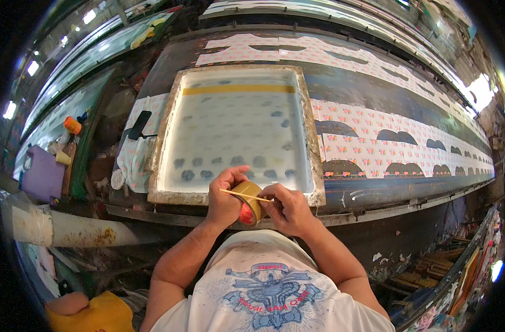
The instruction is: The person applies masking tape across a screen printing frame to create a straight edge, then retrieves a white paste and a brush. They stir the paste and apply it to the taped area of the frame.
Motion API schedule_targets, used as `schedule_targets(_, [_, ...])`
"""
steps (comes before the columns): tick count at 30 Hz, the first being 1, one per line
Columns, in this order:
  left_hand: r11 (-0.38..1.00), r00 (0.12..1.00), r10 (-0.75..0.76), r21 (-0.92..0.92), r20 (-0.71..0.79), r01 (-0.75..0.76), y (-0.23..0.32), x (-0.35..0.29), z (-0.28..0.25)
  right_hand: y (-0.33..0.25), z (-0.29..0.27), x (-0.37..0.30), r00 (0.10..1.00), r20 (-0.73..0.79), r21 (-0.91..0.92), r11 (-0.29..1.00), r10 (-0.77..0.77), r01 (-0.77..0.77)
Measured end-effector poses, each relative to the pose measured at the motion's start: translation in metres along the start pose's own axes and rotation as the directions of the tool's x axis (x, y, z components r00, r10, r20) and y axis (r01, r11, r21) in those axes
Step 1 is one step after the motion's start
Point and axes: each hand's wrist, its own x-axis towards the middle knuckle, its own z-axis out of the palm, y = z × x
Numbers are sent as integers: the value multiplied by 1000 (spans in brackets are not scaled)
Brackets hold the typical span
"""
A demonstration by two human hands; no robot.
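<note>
Tan adhesive tape roll (256, 208) held between both hands, at the near rim of a screen-printing frame (312, 138) on the counter (352, 187).
Left hand (225, 195) fingers wrap the roll; right hand (287, 208) fingers pinch a narrow yellow strip (242, 195), stick or tape edge unclear. Judged risk: a slackened left grip could drop the roll onto the mesh (236, 124).

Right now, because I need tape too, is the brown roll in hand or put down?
In hand: the left hand holds the brown roll, and the right hand pinches the thin yellow strip crossing it.
</note>
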Motion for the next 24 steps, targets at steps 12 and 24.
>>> schedule_targets(12, [986, 995, 67, 145, 69, -77, 3, 3, -7, 7, -9, 5, 994, 96, 77, 996, 46, -53])
schedule_targets(24, [1000, 992, -19, 9, 127, 18, 4, 8, 7, 17, -10, -2, 997, -59, -37, 998, -53, 51])
